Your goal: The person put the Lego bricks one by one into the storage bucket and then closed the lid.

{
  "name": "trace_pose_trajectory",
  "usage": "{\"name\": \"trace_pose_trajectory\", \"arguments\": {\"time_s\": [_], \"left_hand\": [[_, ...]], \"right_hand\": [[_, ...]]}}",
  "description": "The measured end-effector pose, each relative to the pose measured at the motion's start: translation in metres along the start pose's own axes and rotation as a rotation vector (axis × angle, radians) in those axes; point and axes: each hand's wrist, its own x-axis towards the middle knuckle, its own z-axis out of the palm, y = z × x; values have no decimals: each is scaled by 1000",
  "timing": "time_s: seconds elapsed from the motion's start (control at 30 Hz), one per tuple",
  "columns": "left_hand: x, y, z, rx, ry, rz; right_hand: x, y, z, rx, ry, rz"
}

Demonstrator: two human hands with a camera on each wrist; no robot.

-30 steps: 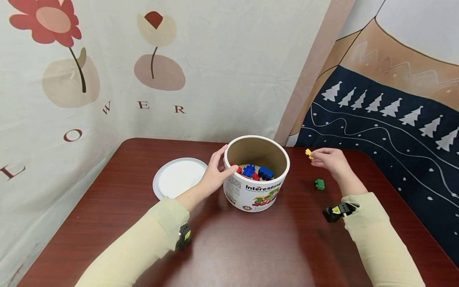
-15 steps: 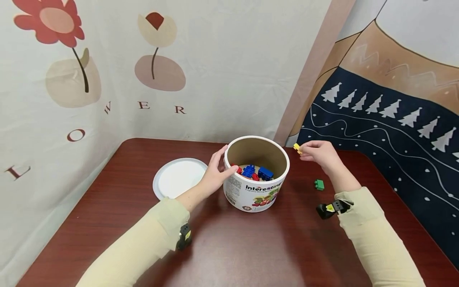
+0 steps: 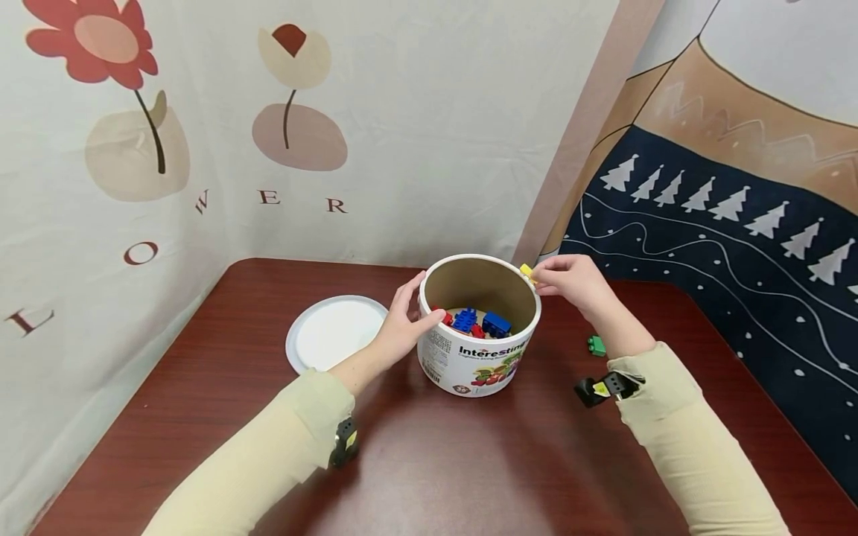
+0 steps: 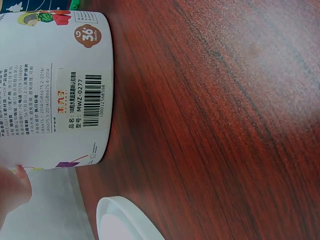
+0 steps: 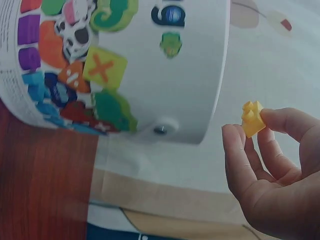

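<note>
A white printed bucket [image 3: 469, 368] stands upright on the table, its top uncovered. Red and blue toy bricks [image 3: 496, 324] lie on its bottom. My left hand [image 3: 397, 331] holds the bucket at its left side, thumb and fingers spread round the wall by the rim. Between thumb and fingertips, my right hand [image 3: 573, 283] pinches a small yellow toy brick [image 5: 252, 119] just outside the bucket's right rim. The brick's studs show in the right wrist view. A green toy brick [image 3: 596, 345] rests on the table, below and right of that hand.
The round white lid [image 3: 338, 331] lies flat on the brown table [image 3: 415, 476], left of the bucket. Printed cloth walls [image 3: 415, 186] rise behind the table and along its right side.
My right hand has moved left with the yellow brick, from above the green brick to the bucket's right rim. The left hand and bucket have stayed in place.
</note>
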Motion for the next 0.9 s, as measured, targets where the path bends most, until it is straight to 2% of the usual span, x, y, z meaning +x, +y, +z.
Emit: {"name": "trace_pose_trajectory", "arguments": {"time_s": [0.4, 0.9], "left_hand": [[-1, 1, 0, 3, 8, 0], [-2, 3, 0, 7, -1, 1]], "right_hand": [[0, -12, 20, -71, -53, -35], [0, -14, 28, -25, -105, -41]]}}
